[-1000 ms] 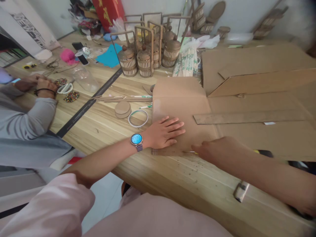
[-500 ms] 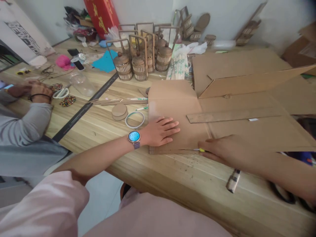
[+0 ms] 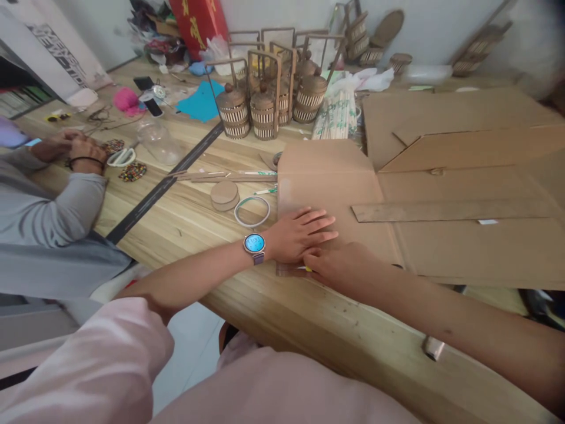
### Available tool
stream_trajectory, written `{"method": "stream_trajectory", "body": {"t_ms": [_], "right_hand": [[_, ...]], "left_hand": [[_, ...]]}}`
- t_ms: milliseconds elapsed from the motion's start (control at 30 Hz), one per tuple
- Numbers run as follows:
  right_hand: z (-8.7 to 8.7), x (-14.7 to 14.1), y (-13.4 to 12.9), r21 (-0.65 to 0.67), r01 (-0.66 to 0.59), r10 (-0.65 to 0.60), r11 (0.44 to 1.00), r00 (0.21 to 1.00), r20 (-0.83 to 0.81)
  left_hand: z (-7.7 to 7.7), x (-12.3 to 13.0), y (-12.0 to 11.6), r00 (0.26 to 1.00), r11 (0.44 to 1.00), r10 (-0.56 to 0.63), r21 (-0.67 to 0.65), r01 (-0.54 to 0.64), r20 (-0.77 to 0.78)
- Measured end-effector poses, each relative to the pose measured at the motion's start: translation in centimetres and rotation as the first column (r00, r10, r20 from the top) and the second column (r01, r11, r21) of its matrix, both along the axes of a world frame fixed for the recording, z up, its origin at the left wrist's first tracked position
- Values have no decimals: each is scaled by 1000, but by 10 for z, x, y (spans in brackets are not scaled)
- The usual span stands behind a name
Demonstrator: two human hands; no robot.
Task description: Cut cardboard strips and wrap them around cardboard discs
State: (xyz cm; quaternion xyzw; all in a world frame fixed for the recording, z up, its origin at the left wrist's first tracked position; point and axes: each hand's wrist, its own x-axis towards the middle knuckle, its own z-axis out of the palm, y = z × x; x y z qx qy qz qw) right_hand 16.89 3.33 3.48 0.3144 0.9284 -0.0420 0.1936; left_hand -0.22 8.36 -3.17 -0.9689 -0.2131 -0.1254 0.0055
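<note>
The largest thing, our flattened cardboard, lies under the left fingers and stretches well out to their right, in the same place as a second ago. What has changed is our right hand: it has slid leftward along the near edge, and its fingertips are now just beside the left thumb. Our left hand stays flat, fingers lightly spread, gripping nothing. The right fingers are pinched on a yellow tool, mostly hidden. We judge that the work along this edge is now near the cardboard's left end, with our own left hand the closest obstacle.

Well beyond the left fingertips stands a cluster of handled baskets; far left of them are a co-worker's hands. A long strip lies on the cardboard, right of the left fingertips and off the near edge. Left of those fingers, near the wrist, sits a pale ring.
</note>
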Motion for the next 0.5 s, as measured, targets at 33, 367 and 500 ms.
{"method": "stream_trajectory", "body": {"t_ms": [33, 367, 500], "right_hand": [[2, -1, 0, 3, -10, 10, 1000, 1000, -1], [3, -5, 1, 22, -40, 39, 999, 998, 39], [4, -4, 0, 21, -55, 54, 998, 997, 56]], "left_hand": [[0, 0, 0, 1000, 1000, -5, -2, 5, -3], [2, 0, 0, 999, 1000, -4, -18, 3, -39], [2, 1, -1, 999, 1000, 9, -17, -10, -54]]}}
